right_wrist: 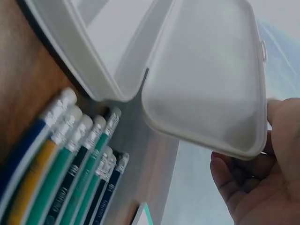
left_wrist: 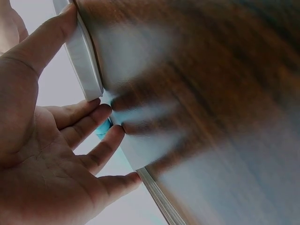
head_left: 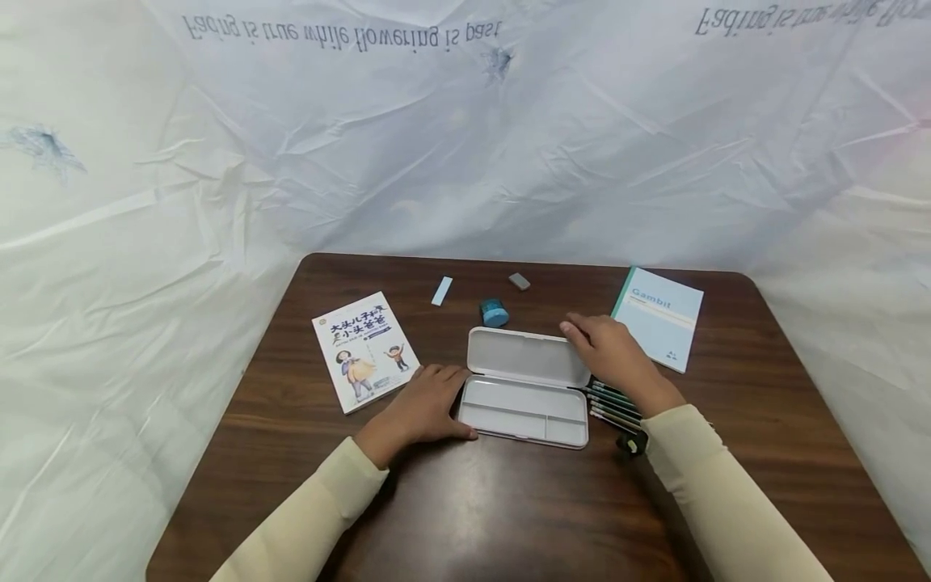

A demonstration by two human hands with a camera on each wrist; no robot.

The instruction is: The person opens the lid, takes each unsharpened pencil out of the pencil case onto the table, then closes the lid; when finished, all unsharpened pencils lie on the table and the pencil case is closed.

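Note:
A white pencil case (head_left: 502, 402) lies open on the table, its inside divided into compartments with nothing in them. Its raised lid (head_left: 524, 356) leans back on the hinge. My right hand (head_left: 609, 346) holds the lid's right corner; in the right wrist view the thumb is at the rim and the fingers (right_wrist: 234, 176) are behind it. At the case's left end, my left hand (head_left: 429, 404) rests with fingers fairly straight, the thumb touching the front edge. Several pencils (head_left: 612, 404) with eraser tips lie right of the case, partly under the right forearm.
A picture book (head_left: 367, 352) lies left, close to the left hand. Behind the case are a blue sharpener-like object (head_left: 494, 313), a grey eraser (head_left: 520, 281) and a pale strip (head_left: 441, 291). A light-blue notebook (head_left: 658, 315) lies right; a small black object (head_left: 633, 442) sits near the right sleeve.

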